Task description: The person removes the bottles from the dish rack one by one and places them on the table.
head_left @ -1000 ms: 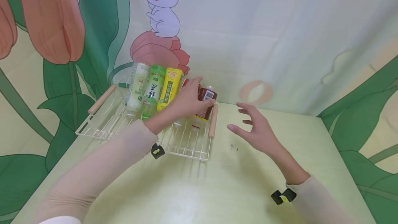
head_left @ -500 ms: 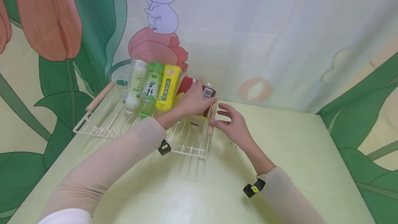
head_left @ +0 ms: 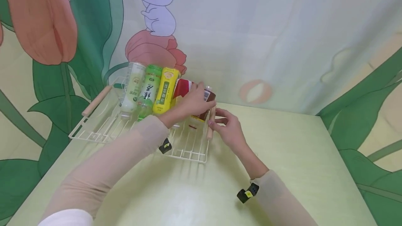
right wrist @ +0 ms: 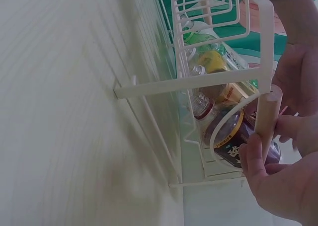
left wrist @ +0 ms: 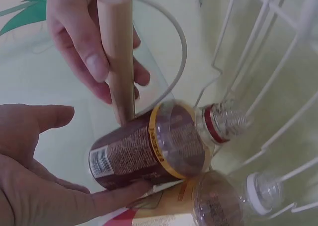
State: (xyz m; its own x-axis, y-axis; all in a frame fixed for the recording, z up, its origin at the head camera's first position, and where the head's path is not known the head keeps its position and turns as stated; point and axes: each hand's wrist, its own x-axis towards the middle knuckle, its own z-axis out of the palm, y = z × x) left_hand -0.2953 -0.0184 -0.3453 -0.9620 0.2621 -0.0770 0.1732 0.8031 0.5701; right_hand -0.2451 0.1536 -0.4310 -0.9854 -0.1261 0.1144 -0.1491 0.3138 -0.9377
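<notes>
My left hand (head_left: 194, 102) lies over the bottles at the right end of a white wire rack (head_left: 188, 156). In the left wrist view, a straight finger runs along a dark brown bottle (left wrist: 131, 154), beside another bottle with an orange label (left wrist: 213, 201); the thumb stands away from it. My right hand (head_left: 230, 132) pinches the rack's right wooden handle (left wrist: 117, 52) between thumb and fingers. Both bottles lie slanted, their clear capped necks toward the rack's front. In the right wrist view, the brown bottle (right wrist: 233, 141) shows behind the handle's wire loop.
A yellow bottle (head_left: 166, 90), a green one (head_left: 150, 86) and a white one (head_left: 133, 88) lie side by side farther left in the rack. The rack's other wooden handle (head_left: 96, 101) is at far left. A printed curtain (head_left: 282, 44) hangs behind the pale table (head_left: 282, 149).
My right hand has moved left from above the table to the wooden handle and now pinches it. My left hand has stayed over the right-end bottles, with its fingers shifting slightly.
</notes>
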